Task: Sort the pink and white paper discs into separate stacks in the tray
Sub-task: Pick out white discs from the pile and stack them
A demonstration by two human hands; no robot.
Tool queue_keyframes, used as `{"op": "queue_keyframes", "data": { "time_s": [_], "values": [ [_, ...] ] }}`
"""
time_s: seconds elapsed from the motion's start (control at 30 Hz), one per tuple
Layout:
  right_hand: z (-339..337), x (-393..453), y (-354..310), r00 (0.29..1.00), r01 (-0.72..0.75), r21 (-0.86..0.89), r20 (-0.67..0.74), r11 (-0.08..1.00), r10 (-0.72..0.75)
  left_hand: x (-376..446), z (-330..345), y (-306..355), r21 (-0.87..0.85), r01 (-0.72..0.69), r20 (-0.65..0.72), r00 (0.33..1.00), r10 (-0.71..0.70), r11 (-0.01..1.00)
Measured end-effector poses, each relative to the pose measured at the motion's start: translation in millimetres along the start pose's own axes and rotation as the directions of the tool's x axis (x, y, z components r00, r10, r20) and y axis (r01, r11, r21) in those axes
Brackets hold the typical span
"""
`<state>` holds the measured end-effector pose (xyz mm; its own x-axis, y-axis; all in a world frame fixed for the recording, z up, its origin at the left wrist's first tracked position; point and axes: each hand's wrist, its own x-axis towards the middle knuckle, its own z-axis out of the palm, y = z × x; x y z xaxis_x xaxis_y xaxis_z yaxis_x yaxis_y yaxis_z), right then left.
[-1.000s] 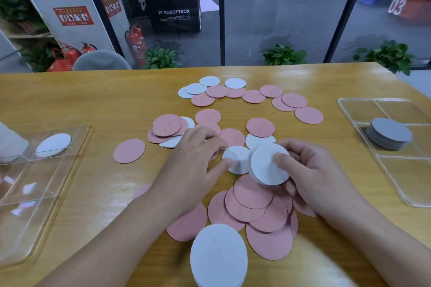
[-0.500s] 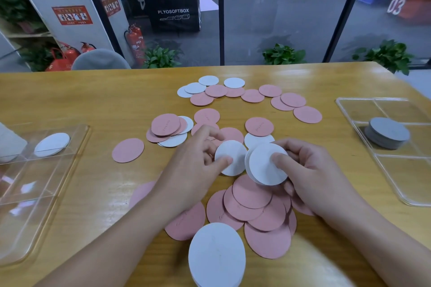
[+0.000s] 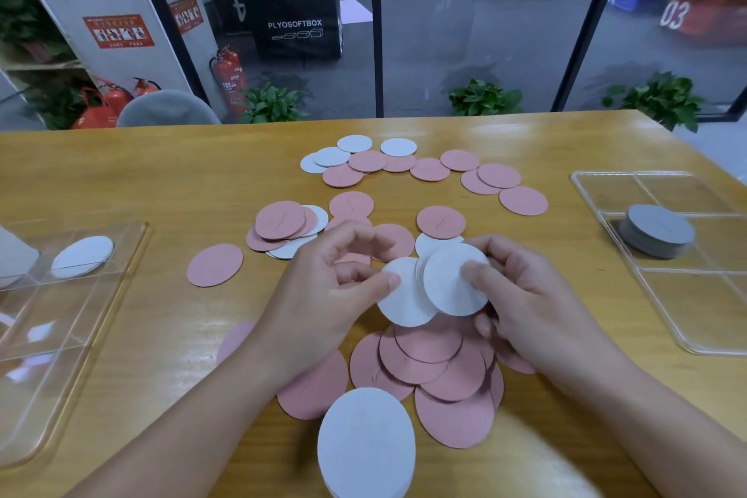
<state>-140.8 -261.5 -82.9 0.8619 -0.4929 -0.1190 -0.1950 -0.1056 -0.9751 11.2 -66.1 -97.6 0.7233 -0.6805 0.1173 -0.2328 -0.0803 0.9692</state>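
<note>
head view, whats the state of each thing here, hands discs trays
left hand: pinching a white disc
right hand: holding a small stack of white discs, raised off the table
pink discs: loose, overlapping on the table
right tray: holds one grey-looking stack
left tray: one white disc in far compartment

Pink discs point(image 3: 432, 366) are lying overlapped on the bench point(image 3: 161, 174), with more pink and white ones scattered farther back. Two white discs point(image 3: 408, 295) are being held up, tilted and overlapping. A white stack point(image 3: 366, 443) is sitting nearest; a grey-looking stack point(image 3: 657, 228) is resting in the right tray point(image 3: 687, 319).
</note>
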Motion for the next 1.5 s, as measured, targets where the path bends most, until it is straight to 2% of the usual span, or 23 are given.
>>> {"op": "queue_keyframes", "data": {
  "time_s": [0.17, 0.27, 0.3, 0.37, 0.43, 0.47, 0.57, 0.67, 0.77, 0.87, 0.97, 1.1, 1.23, 1.3, 1.4, 1.5],
  "values": [
    [2.8, -3.5, -0.1, 0.994, 0.098, -0.080, 0.059, 0.992, -0.094, 3.1, 12.8, 7.9, -0.150, 0.044, 0.071, 0.997, -0.034, 0.988],
    [-0.8, -2.2, 0.0, 0.995, 0.096, -0.073, 0.049, 0.993, -0.092, 7.9, 17.4, 8.8, -0.131, 0.030, 0.105, 0.994, -0.016, 0.991],
    [-2.5, -0.6, 0.6, 0.997, 0.074, -0.065, 0.029, 0.995, -0.073, 11.6, 17.1, 5.7, -0.071, 0.005, 0.092, 0.996, 0.002, 0.997],
    [-5.1, 1.8, 2.2, 0.998, 0.051, -0.055, -0.021, 0.997, -0.053, 22.8, 15.9, -0.8, 0.182, -0.072, 0.057, 0.996, 0.063, 0.981],
    [-7.1, 2.5, 4.2, 0.997, 0.058, -0.085, -0.047, 0.995, -0.062, 35.8, 17.6, -5.7, 0.480, -0.134, 0.068, 0.991, 0.115, 0.867],
    [-7.7, 2.0, 3.5, 0.997, 0.064, -0.113, -0.046, 0.992, -0.069, 42.9, 20.4, -5.5, 0.574, -0.145, 0.074, 0.989, 0.126, 0.806],
    [-7.2, 0.0, -0.3, 0.994, 0.100, -0.205, -0.010, 0.974, -0.105, 63.6, 32.8, -4.5, 0.712, -0.123, 0.079, 0.992, 0.094, 0.691],
    [-8.1, 0.7, 1.2, 0.994, 0.104, -0.210, -0.019, 0.972, -0.110, 76.1, 45.0, -4.6, 0.821, -0.118, 0.132, 0.991, 0.015, 0.559],
    [-9.4, 2.8, 4.2, 0.989, 0.126, -0.221, -0.050, 0.967, -0.141, 82.4, 52.6, -8.9, 0.849, -0.162, 0.175, 0.984, 0.022, 0.503],
    [-11.1, 4.2, 5.3, 0.988, 0.133, -0.207, -0.051, 0.969, -0.147, 87.1, 54.3, -12.8, 0.828, -0.183, 0.187, 0.981, 0.047, 0.529],
    [-11.7, 5.1, 6.4, 0.987, 0.143, -0.197, -0.049, 0.970, -0.155, 87.7, 53.1, -8.2, 0.760, -0.148, 0.180, 0.984, 0.014, 0.633],
    [-10.5, 4.2, 6.3, 0.985, 0.153, -0.187, -0.050, 0.970, -0.165, 82.9, 45.7, 0.0, 0.548, -0.041, 0.072, 0.997, 0.002, 0.835],
    [-12.5, 3.5, 5.4, 0.984, 0.155, -0.166, -0.057, 0.974, -0.167, 72.1, 22.1, 10.7, 0.297, -0.011, 0.011, 1.000, 0.008, 0.955],
    [-13.3, 3.2, 5.5, 0.985, 0.152, -0.148, -0.060, 0.977, -0.163, 58.1, 9.1, 11.6, 0.183, 0.021, -0.021, 1.000, -0.017, 0.983],
    [-9.1, 0.4, 4.2, 0.994, 0.101, -0.054, -0.022, 0.993, -0.103, 28.9, -3.8, 4.6, 0.118, 0.054, -0.056, 0.997, -0.047, 0.992],
    [-2.7, -3.8, 3.8, 0.993, 0.121, -0.060, 0.016, 0.991, -0.120, 0.2, -9.7, 3.4, 0.081, 0.089, -0.045, 0.995, -0.085, 0.993]
  ]
}}
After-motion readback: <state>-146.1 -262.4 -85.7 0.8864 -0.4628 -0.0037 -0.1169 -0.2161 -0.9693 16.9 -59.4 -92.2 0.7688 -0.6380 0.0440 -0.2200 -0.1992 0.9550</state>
